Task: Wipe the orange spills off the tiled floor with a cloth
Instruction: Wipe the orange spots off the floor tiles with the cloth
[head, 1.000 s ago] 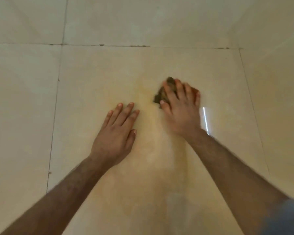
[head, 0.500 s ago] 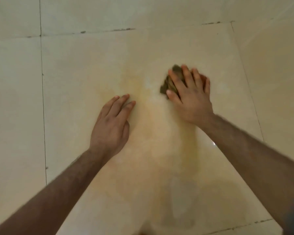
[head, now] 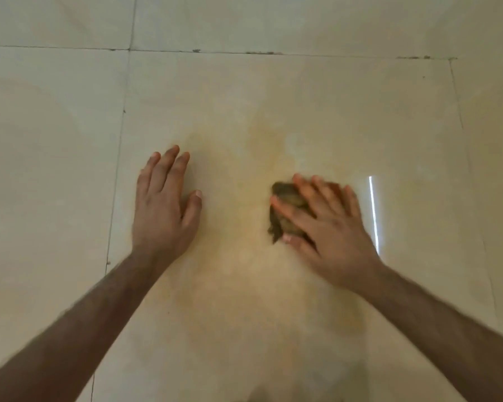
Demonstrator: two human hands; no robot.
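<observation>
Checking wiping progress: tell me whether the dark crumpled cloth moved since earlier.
Yes. The dark crumpled cloth under the right hand slid toward the person, away from the far grout line.

- I have only the head view, worn on the person's head, looking forward and steeply down onto the tiled floor (head: 317,111).
- It sits close: both forearms enter from the bottom corners, the left hand (head: 163,207) left of centre and the right hand (head: 328,224) right of centre.
- The wide lens bends the grout lines (head: 119,158) near the edges.
</observation>
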